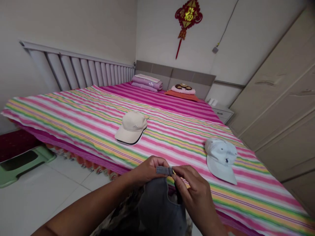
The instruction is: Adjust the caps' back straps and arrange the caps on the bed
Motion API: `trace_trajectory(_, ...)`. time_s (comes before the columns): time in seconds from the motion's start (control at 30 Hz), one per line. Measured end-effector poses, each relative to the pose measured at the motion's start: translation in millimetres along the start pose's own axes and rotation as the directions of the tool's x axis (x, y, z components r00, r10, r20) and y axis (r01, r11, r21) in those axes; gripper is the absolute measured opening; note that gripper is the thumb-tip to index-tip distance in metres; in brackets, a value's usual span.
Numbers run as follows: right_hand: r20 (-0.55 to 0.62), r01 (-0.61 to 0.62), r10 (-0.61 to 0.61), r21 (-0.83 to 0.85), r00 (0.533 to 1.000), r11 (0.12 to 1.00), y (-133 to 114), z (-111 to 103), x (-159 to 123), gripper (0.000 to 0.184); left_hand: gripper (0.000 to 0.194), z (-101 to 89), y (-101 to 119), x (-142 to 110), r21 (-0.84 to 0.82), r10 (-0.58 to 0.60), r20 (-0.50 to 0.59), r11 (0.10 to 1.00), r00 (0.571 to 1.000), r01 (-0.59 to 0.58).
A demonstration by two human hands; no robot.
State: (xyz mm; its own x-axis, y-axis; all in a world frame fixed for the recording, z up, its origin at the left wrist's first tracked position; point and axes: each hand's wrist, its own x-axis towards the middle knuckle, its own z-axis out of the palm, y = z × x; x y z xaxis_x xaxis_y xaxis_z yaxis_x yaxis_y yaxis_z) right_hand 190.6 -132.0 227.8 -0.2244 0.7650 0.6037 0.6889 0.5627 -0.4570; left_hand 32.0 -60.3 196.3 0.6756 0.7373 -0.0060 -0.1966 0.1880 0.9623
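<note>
A dark grey baseball cap (159, 206) is held low in front of me, its back opening facing up toward me. My left hand (151, 168) pinches the grey adjustment strap at the back of the cap. On the other side, my right hand (194, 186) has thumb and fingertips closed at the strap's buckle. Beyond my hands a beige cap (133, 126) with a dark-edged brim lies on the bed. To the right rests a pale blue-white cap (221, 157) with a small dark emblem, brim toward me.
The bed (81, 118) has a striped cover. Folded purple bedding (147, 82) and a pink pillow (183, 89) lie by the headboard (157, 70). A green stool (27, 164) stands on the floor at left. A wardrobe (275, 98) lines the right; a radiator (81, 68) runs along the left wall.
</note>
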Motion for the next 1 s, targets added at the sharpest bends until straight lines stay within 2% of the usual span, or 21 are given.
trace_trajectory(0.07, 0.023, 0.051, -0.049, -0.066, 0.999, 0.997, -1.9, -0.9, -0.1, 0.019, 0.025, 1.3, 4.1, -1.0, 0.120, 0.046, 0.010, 0.992, 0.999, -0.047)
trace_trajectory(0.13, 0.034, 0.085, -0.080, -0.158, 0.996, 0.984, -3.3, -0.5, -0.6, 0.020, 0.020, 2.5, 9.5, -2.5, 0.306, 0.131, 0.022, 0.943, 0.991, -0.132)
trace_trajectory(0.27, 0.003, 0.132, -0.141, -0.359, 0.990, 0.924, -6.2, 4.0, -2.4, 0.017, 0.013, 6.1, 19.4, -7.3, 0.669, 0.370, 0.040, 0.680, 0.928, -0.300)
trace_trajectory(0.4, 0.006, 0.153, -0.168, -0.445, 0.986, 0.882, -6.6, 10.5, -3.7, 0.017, 0.014, 8.4, 19.5, -11.3, 0.784, 0.475, 0.101, 0.502, 0.874, -0.364)
trace_trajectory(0.5, -0.026, 0.107, -0.124, -0.353, 0.992, 0.930, -4.3, 11.8, -2.6, 0.015, 0.014, 8.1, 15.4, -13.1, 0.817, 0.485, 0.137, 0.438, 0.863, -0.376)
trace_trajectory(0.6, -0.033, -0.064, 0.061, -0.101, 0.998, 0.993, -1.2, 10.7, -0.6, 0.016, 0.015, 7.9, 12.6, -14.0, 0.811, 0.486, 0.140, 0.444, 0.863, -0.381)
trace_trajectory(0.67, 0.003, -0.213, 0.213, 0.063, 0.977, 0.975, 0.3, 10.5, -0.2, 0.020, 0.016, 7.8, 11.8, -14.0, 0.793, 0.478, 0.128, 0.476, 0.869, -0.379)
trace_trajectory(0.73, -0.012, -0.258, 0.261, 0.122, 0.965, 0.958, 0.8, 11.0, -1.0, 0.019, 0.016, 7.4, 11.4, -13.8, 0.773, 0.467, 0.100, 0.519, 0.879, -0.364)
trace_trajectory(0.8, -0.067, -0.175, 0.180, 0.073, 0.981, 0.982, 0.3, 11.5, -2.5, 0.013, 0.015, 6.4, 11.1, -13.6, 0.754, 0.460, 0.063, 0.560, 0.886, -0.344)
trace_trajectory(0.83, -0.069, -0.112, 0.113, 0.029, 0.991, 0.993, -0.3, 11.5, -3.2, 0.018, 0.014, 5.7, 11.0, -13.5, 0.747, 0.455, 0.052, 0.573, 0.889, -0.337)
trace_trajectory(0.9, -0.009, 0.016, -0.016, -0.060, 1.000, 0.998, -1.5, 11.3, -4.5, 0.031, 0.013, 4.1, 10.9, -13.4, 0.739, 0.445, 0.048, 0.586, 0.894, -0.331)
trace_trajectory(1.0, 0.078, 0.139, -0.127, -0.172, 0.989, 0.975, -2.0, 12.1, -6.6, 0.034, 0.012, 2.5, 10.3, -13.1, 0.714, 0.403, 0.034, 0.630, 0.914, -0.305)
